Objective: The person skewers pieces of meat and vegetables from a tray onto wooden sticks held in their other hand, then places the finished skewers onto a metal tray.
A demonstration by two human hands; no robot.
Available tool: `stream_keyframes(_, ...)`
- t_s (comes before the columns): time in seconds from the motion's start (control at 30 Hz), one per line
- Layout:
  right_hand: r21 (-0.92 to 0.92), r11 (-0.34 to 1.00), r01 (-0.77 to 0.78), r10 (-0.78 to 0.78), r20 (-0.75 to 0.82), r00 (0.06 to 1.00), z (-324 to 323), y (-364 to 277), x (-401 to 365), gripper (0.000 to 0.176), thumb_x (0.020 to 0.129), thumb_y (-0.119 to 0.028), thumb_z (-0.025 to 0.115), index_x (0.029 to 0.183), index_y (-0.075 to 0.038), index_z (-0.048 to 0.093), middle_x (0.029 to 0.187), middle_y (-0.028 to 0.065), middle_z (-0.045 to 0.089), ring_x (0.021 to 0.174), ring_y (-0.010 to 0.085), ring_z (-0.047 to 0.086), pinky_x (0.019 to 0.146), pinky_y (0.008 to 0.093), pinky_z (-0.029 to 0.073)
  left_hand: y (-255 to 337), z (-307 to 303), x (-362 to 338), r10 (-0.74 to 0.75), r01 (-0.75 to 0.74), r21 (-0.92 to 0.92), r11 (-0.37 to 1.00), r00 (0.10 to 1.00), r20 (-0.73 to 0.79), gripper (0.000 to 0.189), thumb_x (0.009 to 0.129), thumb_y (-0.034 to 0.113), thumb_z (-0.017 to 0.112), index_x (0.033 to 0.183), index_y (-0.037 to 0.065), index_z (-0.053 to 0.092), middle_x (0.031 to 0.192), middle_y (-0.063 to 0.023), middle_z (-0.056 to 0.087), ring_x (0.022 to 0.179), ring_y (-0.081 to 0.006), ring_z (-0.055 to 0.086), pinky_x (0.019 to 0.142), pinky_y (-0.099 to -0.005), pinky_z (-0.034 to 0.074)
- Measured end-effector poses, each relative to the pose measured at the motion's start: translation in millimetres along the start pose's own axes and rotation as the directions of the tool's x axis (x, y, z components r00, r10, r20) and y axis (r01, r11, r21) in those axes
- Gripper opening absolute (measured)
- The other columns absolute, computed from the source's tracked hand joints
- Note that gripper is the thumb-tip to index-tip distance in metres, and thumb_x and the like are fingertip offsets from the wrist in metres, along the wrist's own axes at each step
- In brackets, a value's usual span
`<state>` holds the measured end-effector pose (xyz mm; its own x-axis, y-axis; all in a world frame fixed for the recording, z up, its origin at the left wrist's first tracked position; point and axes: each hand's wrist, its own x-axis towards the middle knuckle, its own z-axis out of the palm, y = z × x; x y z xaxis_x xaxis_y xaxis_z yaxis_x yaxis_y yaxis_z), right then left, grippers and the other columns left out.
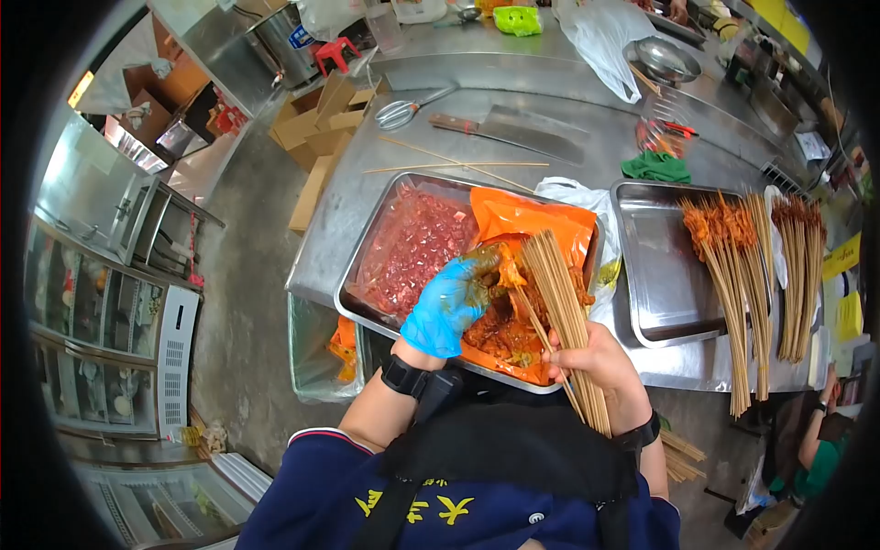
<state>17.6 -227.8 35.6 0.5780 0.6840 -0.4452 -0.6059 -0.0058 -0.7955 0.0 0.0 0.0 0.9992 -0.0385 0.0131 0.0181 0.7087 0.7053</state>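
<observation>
Skewers, stiff and light, sit bunched in the right hand, fist closed round them, over the orange bag in the tray. Gloved left hand pinches a marinated meat piece: soft, slick, likely best gripped firmly at its thick middle.

Just the one view for us: a head-worn cam looking forward and steeply down. It's a fisheye, so the corners go black and straight edges bow. We're close in. The blue-gloved left hand and bare right hand sit right under the lens, with the navy-blue top along the bottom edge. The long stainless steel worktop stretches away up the frame, with the grey concrete floor to the left.
</observation>
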Motion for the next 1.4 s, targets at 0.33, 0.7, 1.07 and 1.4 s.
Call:
stream_keyframes(0.33, 0.019, 1.000, -0.004, 0.004, -0.018, 1.000, 3.2, 2.3, -0.6, 0.016, 0.072, 0.003, 0.060, 0.084, -0.001, 0.050, 0.071, 0.0082, 0.057, 0.058, 0.0158, 0.060, 0.051, 0.0245, 0.048, 8.5, 13.8, 3.2, -0.004, 0.112, 0.269, 0.957, 0.928, -0.372, 0.024, 0.078, 0.003, 0.054, 0.102, -0.001, 0.058, 0.086, -0.0052, 0.062, 0.077, -0.0134, 0.059, 0.067, -0.0229, 0.047)
stream_keyframes(0.7, 0.002, 1.000, 0.003, -0.003, -0.014, 1.000, 5.0, 9.1, 2.2, 0.015, 0.073, 0.002, 0.061, 0.085, -0.001, 0.052, 0.072, 0.0061, 0.056, 0.059, 0.0134, 0.059, 0.051, 0.0235, 0.048, -3.5, 6.0, 9.9, 0.350, -0.140, 0.582, 0.801, 0.898, -0.265, 0.018, 0.076, 0.002, 0.056, 0.093, -0.004, 0.060, 0.085, -0.0063, 0.062, 0.074, -0.0100, 0.057, 0.065, -0.0222, 0.047)
stream_keyframes(1.07, 0.012, 1.000, -0.014, 0.014, -0.001, 1.000, 4.8, 1.7, -3.4, 0.018, 0.071, 0.001, 0.061, 0.086, -0.001, 0.052, 0.073, 0.0082, 0.059, 0.059, 0.0138, 0.060, 0.052, 0.0232, 0.048, 27.2, -0.2, 7.5, -0.343, 0.305, -0.167, 0.938, 0.888, -0.305, 0.016, 0.083, 0.009, 0.051, 0.095, 0.002, 0.058, 0.083, -0.0084, 0.061, 0.072, -0.0176, 0.059, 0.061, -0.0287, 0.050)
stream_keyframes(1.4, 0.020, 1.000, -0.004, 0.004, -0.015, 1.000, 8.8, -2.0, -4.1, 0.020, 0.068, 0.004, 0.061, 0.083, 0.000, 0.049, 0.068, 0.0088, 0.057, 0.055, 0.0134, 0.057, 0.051, 0.0232, 0.046, 10.5, -9.6, 13.7, -0.412, 0.305, -0.385, 0.871, 0.881, -0.233, 0.017, 0.084, 0.006, 0.050, 0.098, -0.001, 0.056, 0.089, -0.0108, 0.062, 0.080, -0.0196, 0.060, 0.071, -0.0313, 0.051)
